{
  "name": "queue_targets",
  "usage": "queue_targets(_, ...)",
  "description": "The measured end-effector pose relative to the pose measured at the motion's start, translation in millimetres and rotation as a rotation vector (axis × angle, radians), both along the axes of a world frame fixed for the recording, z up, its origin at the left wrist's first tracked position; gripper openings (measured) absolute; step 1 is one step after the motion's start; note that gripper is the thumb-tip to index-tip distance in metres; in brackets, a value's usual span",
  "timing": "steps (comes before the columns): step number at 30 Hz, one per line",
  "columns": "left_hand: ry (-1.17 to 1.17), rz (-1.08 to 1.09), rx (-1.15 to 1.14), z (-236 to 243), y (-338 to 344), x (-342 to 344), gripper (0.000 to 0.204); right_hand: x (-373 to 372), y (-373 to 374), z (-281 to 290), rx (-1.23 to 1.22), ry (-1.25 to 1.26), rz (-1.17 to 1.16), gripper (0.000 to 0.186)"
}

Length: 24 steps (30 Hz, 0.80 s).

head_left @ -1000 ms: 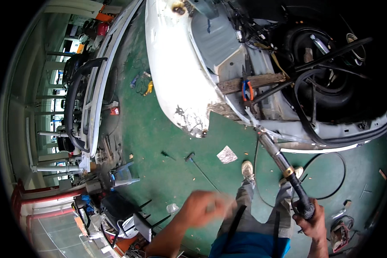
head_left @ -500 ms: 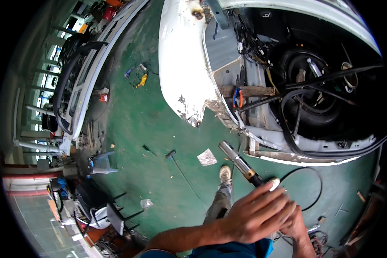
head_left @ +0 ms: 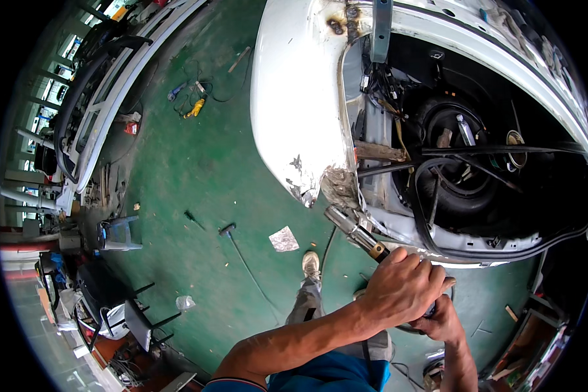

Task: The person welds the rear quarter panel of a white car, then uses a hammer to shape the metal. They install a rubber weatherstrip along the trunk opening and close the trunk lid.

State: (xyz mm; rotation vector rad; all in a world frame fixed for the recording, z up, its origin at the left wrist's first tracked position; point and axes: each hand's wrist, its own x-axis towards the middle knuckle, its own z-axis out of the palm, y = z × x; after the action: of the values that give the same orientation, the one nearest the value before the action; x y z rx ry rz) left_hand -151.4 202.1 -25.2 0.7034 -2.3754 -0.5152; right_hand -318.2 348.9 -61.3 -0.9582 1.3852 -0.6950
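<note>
My left hand [head_left: 405,287] is wrapped round the body of a cylindrical power tool [head_left: 357,233] with a silver barrel, a brass-coloured band and a dark rear section. Behind it, my right hand [head_left: 442,321] closes on the tool's rear end, partly covered by the left. The barrel points up and left, its front end beside the torn, scraped corner [head_left: 338,187] of a white car body [head_left: 287,98]. Whether the barrel touches the metal I cannot tell. Inside the opened rear lie a spare wheel [head_left: 454,189], loose wiring and a black rubber seal [head_left: 419,215].
A hammer-like tool with a long handle [head_left: 242,258] and a silvery sheet [head_left: 283,240] lie on the green floor. Further off is a yellow power tool [head_left: 195,108] with cables. A small stool [head_left: 119,233] and chairs [head_left: 139,323] stand at left. A hose [head_left: 330,251] runs near my foot.
My left hand, loosely over the tool's rear before, now grips its body. The barrel's front end has come close to the torn corner. The whole view has shifted, hiding most of the pliers.
</note>
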Motion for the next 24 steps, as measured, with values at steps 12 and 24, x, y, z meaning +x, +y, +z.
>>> queue_targets(12,-0.013,0.048,0.041,3.7,-9.8,0.6,0.034,-4.9,-10.5,-11.2,-0.041,-0.037,0.013,0.043)
queue_targets(24,0.002,0.050,0.034,5.6,-11.3,2.6,0.032,-2.2,-16.6,-2.0,-0.036,-0.017,0.036,0.042)
